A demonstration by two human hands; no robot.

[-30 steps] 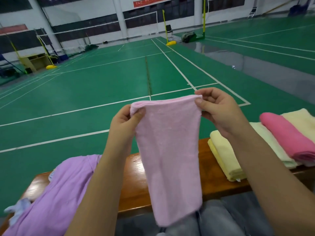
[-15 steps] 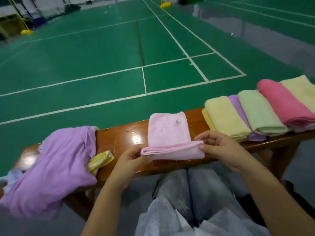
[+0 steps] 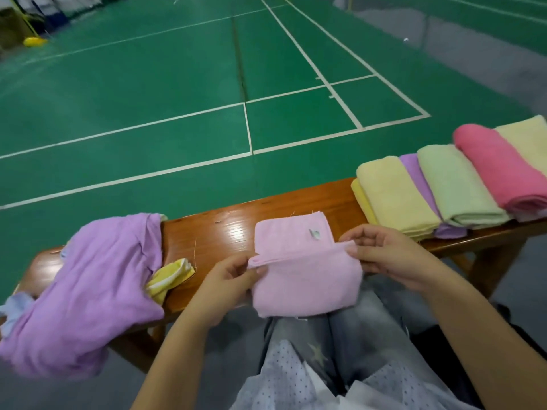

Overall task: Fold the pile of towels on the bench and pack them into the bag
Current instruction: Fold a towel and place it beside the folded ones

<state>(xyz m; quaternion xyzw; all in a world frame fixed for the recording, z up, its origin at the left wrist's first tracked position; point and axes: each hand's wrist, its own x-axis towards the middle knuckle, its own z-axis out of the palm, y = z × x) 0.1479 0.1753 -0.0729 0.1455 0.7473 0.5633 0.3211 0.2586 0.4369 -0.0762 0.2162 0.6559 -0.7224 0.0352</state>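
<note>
The fingers (image 3: 255, 266) of the left hand (image 3: 228, 287) pinch the left end of a fold in the light pink towel (image 3: 305, 270), thumb on top, and the fingers (image 3: 352, 247) of the right hand (image 3: 387, 255) pinch the right end of the same fold. That towel lies across the near edge of the bench (image 3: 219, 232), its far half flat on the wood with a small white tag showing, its near half hanging over the person's lap. Right of the pink towel on the bench sits a row of folded towels, overlapping: pale yellow (image 3: 393, 196), purple (image 3: 420, 184), light green (image 3: 455, 184), deep pink (image 3: 500, 170) and a cream one (image 3: 527, 137) at the frame edge. Left of the pink towel a crumpled purple cloth (image 3: 88, 288) drapes over the bench end, with a yellow and white striped cloth (image 3: 170, 276) poking from beneath it. Beyond the bench spreads a green court floor (image 3: 148, 84) with white lines.
</note>
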